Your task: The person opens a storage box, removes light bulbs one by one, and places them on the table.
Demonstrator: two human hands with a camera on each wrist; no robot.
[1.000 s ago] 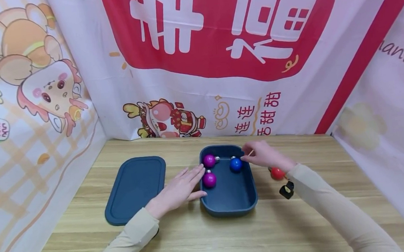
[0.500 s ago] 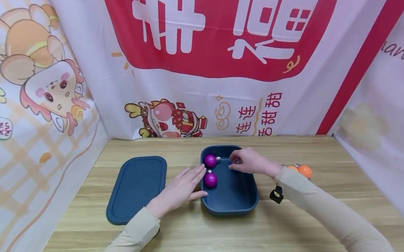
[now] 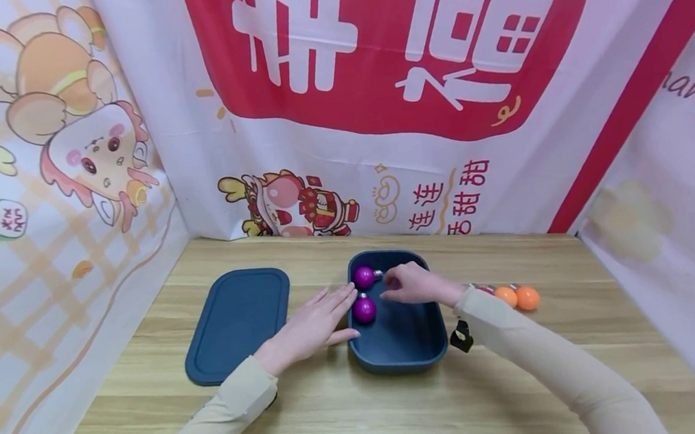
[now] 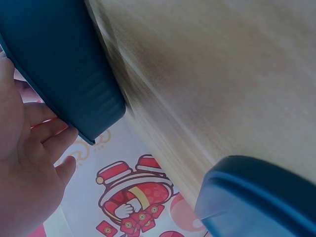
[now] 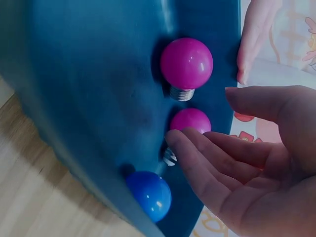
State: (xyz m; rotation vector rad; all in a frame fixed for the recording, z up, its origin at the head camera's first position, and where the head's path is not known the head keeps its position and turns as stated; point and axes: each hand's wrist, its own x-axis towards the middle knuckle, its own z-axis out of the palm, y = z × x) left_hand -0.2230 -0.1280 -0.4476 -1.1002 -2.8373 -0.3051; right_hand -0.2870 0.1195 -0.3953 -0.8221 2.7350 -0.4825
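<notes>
A dark blue box [image 3: 400, 362] stands on the wooden table. Inside it lie two purple light bulbs, one [image 3: 364, 277] at the far left corner and one [image 3: 364, 309] nearer. A blue light bulb [image 5: 149, 196] lies against the opposite wall in the right wrist view; the hand hides it in the head view. My right hand [image 3: 414, 283] is inside the box, thumb and fingers apart, holding nothing. Its fingertips overlap the far purple bulb [image 5: 190, 121] in the right wrist view. My left hand [image 3: 313, 323] rests straight fingers on the box's left rim.
A flat dark blue lid [image 3: 239, 326] lies on the table, left of the box. Two orange bulbs, one of them the outer bulb [image 3: 527, 298], lie to the right, with a red bulb mostly behind the right sleeve [image 3: 519, 329]. Printed cloth [image 3: 315, 130] hangs behind the table.
My right hand has left the blue bulb at the box's right side and moved left toward the purple bulbs. The orange bulbs have come into sight. My left hand stays at the rim.
</notes>
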